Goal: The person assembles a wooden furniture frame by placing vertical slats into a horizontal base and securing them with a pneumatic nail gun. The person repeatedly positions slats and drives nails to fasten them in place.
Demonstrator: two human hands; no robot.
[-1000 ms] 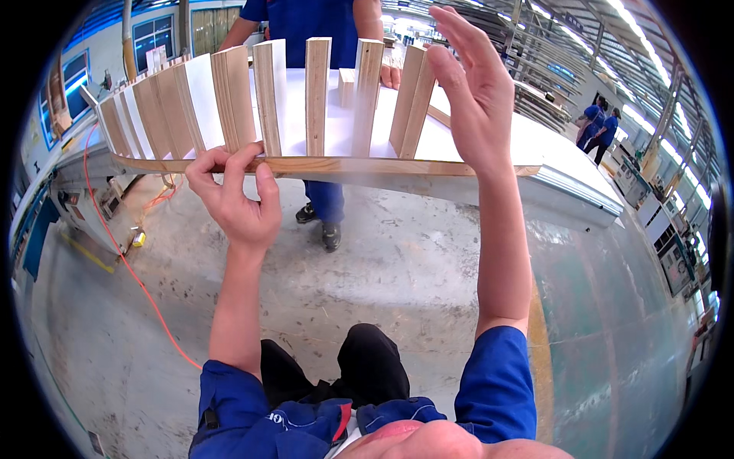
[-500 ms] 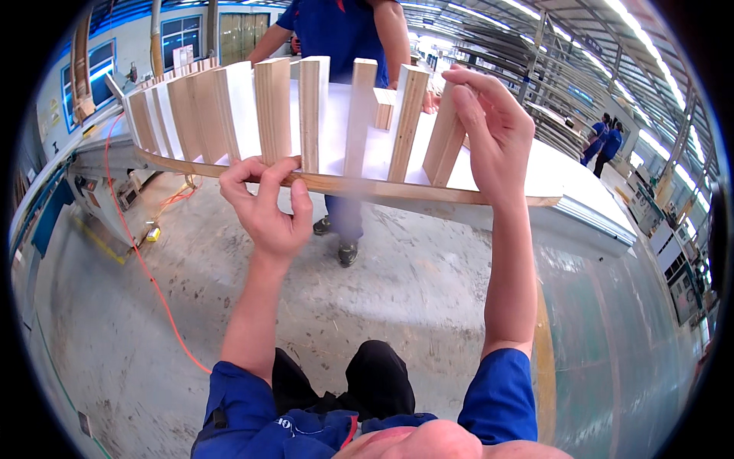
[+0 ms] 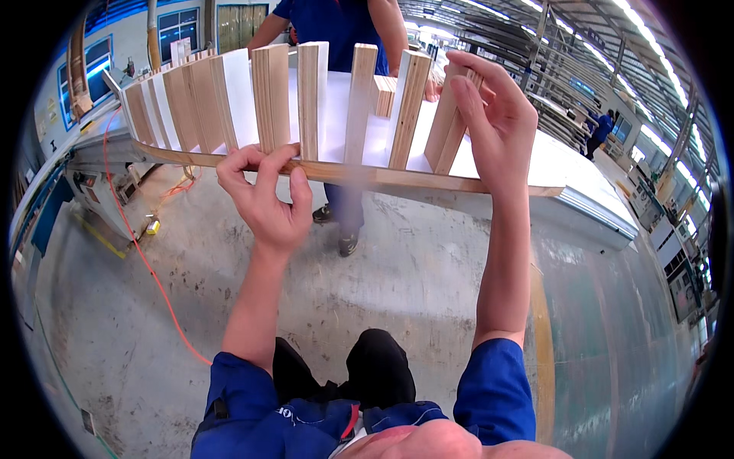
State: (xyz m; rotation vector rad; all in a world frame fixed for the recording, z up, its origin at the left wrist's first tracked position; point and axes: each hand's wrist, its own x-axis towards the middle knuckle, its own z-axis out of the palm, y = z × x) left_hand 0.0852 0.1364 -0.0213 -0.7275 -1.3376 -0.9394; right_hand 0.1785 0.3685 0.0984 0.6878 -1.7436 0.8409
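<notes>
A long curved board [image 3: 375,177] with a plywood edge and white top lies before me. Several upright wooden blocks stand along it, among them a pale plywood block [image 3: 355,107]. My left hand [image 3: 267,199] is closed on the board's near edge, fingers on top and thumb at the front, beside the foot of a wider block [image 3: 271,99]. At the right, my right hand [image 3: 501,122] grips the upper part of a slightly tilted wooden block [image 3: 446,134]. Its fingers curl behind the block and its thumb lies on the near side.
Across the white-topped table [image 3: 589,199] stands a person in blue [image 3: 344,34], one hand near the blocks. A short wood piece [image 3: 384,96] sits behind the row. An orange hose [image 3: 157,279] trails over the floor at left. Stacked boards [image 3: 566,115] are at the back right.
The board and blocks sit slightly higher in the picture. Both my hands keep their holds, the right one still on the end block. Background figures at far right have shifted.
</notes>
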